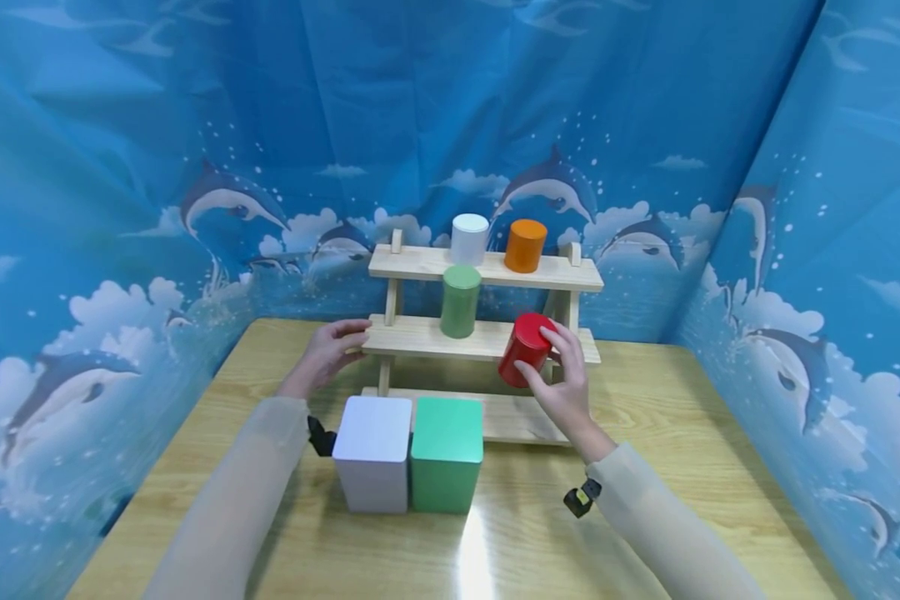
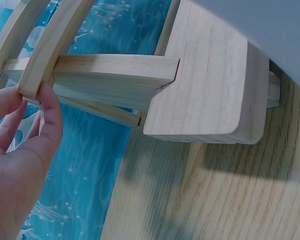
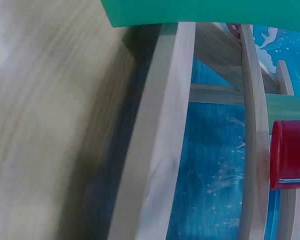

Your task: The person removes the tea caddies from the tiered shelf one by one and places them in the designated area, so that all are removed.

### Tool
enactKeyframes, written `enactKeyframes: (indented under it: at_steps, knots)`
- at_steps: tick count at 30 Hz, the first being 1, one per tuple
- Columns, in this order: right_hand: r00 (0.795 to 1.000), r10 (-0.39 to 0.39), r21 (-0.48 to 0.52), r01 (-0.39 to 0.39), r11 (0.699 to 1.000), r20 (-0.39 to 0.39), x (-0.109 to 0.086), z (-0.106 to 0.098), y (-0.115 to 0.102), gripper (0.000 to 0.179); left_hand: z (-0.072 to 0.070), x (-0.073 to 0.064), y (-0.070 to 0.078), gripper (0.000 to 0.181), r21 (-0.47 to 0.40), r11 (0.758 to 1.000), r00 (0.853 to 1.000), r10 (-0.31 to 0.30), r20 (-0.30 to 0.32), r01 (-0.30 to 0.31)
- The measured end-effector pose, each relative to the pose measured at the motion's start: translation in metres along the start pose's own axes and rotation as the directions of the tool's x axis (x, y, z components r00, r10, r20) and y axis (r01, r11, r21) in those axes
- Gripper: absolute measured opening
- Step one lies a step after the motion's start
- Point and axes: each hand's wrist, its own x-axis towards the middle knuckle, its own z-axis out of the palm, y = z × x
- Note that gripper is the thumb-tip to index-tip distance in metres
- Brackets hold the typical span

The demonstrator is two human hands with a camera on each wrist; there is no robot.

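Observation:
My right hand [image 1: 566, 387] holds a red canister [image 1: 521, 360] between thumb and fingers. The canister leans and overlaps the front edge of the middle tier, toward the right of a three-tier wooden shelf stand [image 1: 420, 335]. In the right wrist view the red canister [image 3: 292, 157] shows at the right edge, beside the tier's board; that hand is mostly outside this view. At the stand's left, my left hand [image 1: 328, 357] pinches the end of the middle board [image 2: 50, 60] between thumb and finger. A green canister [image 1: 460, 304] stands upright on the middle tier.
On the top tier stand a white canister [image 1: 469, 240] and an orange canister [image 1: 525, 247]. A white box [image 1: 375, 471] and a green box [image 1: 446, 471] sit side by side before the bottom tier [image 1: 521, 418]. Blue dolphin-print curtains [image 1: 420, 125] surround the wooden table [image 1: 645, 400].

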Motion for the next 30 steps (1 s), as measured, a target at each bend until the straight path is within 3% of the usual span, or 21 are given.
enactKeyframes:
  at_steps: [17,30]
  knots:
    - [0.998,0.056,0.081,-0.055,0.995,-0.011,-0.022,-0.018,-0.017,0.062,0.001,-0.001,0.003,0.042,0.000,1.000,1.000,-0.008,0.000,0.008]
    - [0.995,0.099,0.071,-0.100,0.992,0.030,-0.050,-0.027,-0.022,0.063,0.001,0.000,0.001,0.037,0.002,1.000,1.000,-0.003,-0.013,0.003]
